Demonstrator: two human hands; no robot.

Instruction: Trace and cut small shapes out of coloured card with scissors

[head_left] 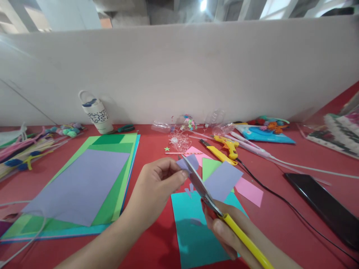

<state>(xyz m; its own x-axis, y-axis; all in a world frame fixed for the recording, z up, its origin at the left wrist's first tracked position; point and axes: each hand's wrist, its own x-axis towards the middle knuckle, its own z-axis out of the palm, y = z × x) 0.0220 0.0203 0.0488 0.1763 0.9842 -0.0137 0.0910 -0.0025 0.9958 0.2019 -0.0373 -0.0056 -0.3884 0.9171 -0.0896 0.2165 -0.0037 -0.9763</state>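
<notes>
My left hand (159, 183) pinches a small piece of purple paper (192, 163) between thumb and fingers. In my right hand (224, 228) is a pair of scissors (199, 185) with a yellow handle, its blades angled up to the left against the purple piece. Below them on the table lies a turquoise sheet (190, 239), with small purple scraps (189, 191) near its top edge. Right behind the blades rest a larger purple sheet (224, 181), a green piece (209, 167) and a pink piece (250, 191).
A stack of coloured paper (84, 183) covers the left of the red table. Behind are a white tumbler (98, 116), a yellow glue gun (228, 145), a yellow cutter knife (217, 152) and a pencil (182, 152). A black phone (322, 205) and a cable (276, 198) lie at right.
</notes>
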